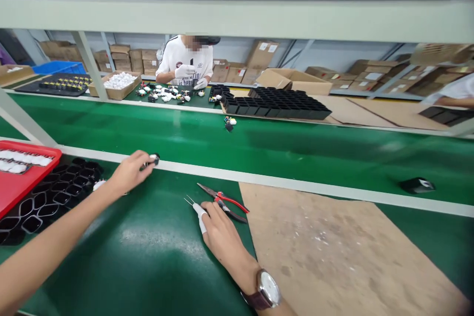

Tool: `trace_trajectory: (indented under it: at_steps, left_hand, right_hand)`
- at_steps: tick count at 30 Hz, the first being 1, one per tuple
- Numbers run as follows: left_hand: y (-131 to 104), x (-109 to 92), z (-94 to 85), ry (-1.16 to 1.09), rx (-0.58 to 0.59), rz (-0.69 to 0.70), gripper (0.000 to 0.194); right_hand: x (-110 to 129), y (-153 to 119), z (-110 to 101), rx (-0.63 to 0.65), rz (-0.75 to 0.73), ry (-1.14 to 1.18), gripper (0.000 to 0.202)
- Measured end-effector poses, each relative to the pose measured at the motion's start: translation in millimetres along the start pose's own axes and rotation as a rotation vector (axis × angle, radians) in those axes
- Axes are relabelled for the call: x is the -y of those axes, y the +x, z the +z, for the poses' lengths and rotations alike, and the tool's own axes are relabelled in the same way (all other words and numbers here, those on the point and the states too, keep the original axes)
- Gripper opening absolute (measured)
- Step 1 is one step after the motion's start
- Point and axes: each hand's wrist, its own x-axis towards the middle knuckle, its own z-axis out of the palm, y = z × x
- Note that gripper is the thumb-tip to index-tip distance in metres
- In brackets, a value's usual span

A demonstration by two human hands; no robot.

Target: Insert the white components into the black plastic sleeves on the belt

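My left hand (132, 173) is closed on a small black-and-white part (154, 159) above the pale rail at the belt's near edge. In my right hand (218, 229) are thin metal tweezers (189, 200), tips pointing away to the left; most of their length is hidden by the hand. White wrapping covers the thumb (200, 215). Just beyond the right hand, red-and-black handled needle-nose pliers (225, 200) lie on the green table. A white piece (99, 184) is partly visible behind my left forearm.
Black plastic housings (61, 186) and a red tray (22, 192) with white parts sit at left. Cardboard (314, 237) lies at right. A black housing (418, 185) and a wired part (229, 122) are on the green belt (177, 131). Across it sits a gloved co-worker (185, 66).
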Motion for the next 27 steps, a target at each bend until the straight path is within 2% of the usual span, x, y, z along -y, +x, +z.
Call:
trace_trajectory:
  at_steps: [2,4,5,7,10,13,14,16,17,19,21,24,27]
  left_hand:
    - [38.7,21.9,2.8,0.042,-0.035,-0.088,0.011]
    - [65.4,32.7,7.7,0.064,-0.050,-0.153,0.006]
    - [72.9,32.5,10.4,0.066,-0.052,-0.172,0.005]
    - [75.3,19.7,15.4,0.051,-0.047,-0.174,0.007]
    - [50.0,-23.6,19.5,-0.019,0.018,-0.102,0.018]
    - [8.0,-71.9,18.8,-0.164,0.229,0.004,0.020]
    - [-4.8,-83.8,17.5,-0.306,0.356,0.001,0.023]
    - [-25.4,-96.8,11.9,-0.465,0.422,-0.082,0.031]
    - [-33.4,-98.0,6.7,-0.503,0.410,-0.135,0.033]
    - [-47.3,-92.3,-10.1,-0.485,0.325,-0.233,0.034]
    - [-62.7,-80.2,-36.1,-0.422,0.241,-0.311,0.037]
    - [-97.0,-56.1,-88.4,-0.260,0.083,-0.403,0.035]
    - [-149.2,-25.1,-144.1,0.046,-0.031,-0.447,0.031]
  right_hand:
    - [1.0,-1.0,-0.2,-0.017,-0.008,0.000,0.041]
    - [1.6,-1.2,0.4,-0.039,-0.009,0.001,0.039]
    - [1.7,-1.2,0.8,-0.051,-0.010,0.004,0.038]
    - [1.6,-1.3,0.9,-0.071,-0.017,0.014,0.037]
    - [2.2,-1.4,-2.4,-0.106,-0.059,0.044,0.036]
    - [5.9,-1.1,-8.5,-0.179,-0.132,0.101,0.040]
    - [7.5,-0.9,-10.3,-0.208,-0.160,0.122,0.041]
    - [9.8,-1.2,-12.0,-0.246,-0.208,0.147,0.042]
    - [9.8,-1.8,-11.5,-0.253,-0.224,0.154,0.043]
    - [5.8,-3.8,-7.7,-0.242,-0.230,0.148,0.041]
    - [-3.9,-6.7,0.2,-0.209,-0.220,0.118,0.037]
    - [-23.1,-10.0,15.5,-0.176,-0.268,0.033,0.027]
    - [-31.7,-7.6,23.4,-0.153,-0.254,0.015,0.023]
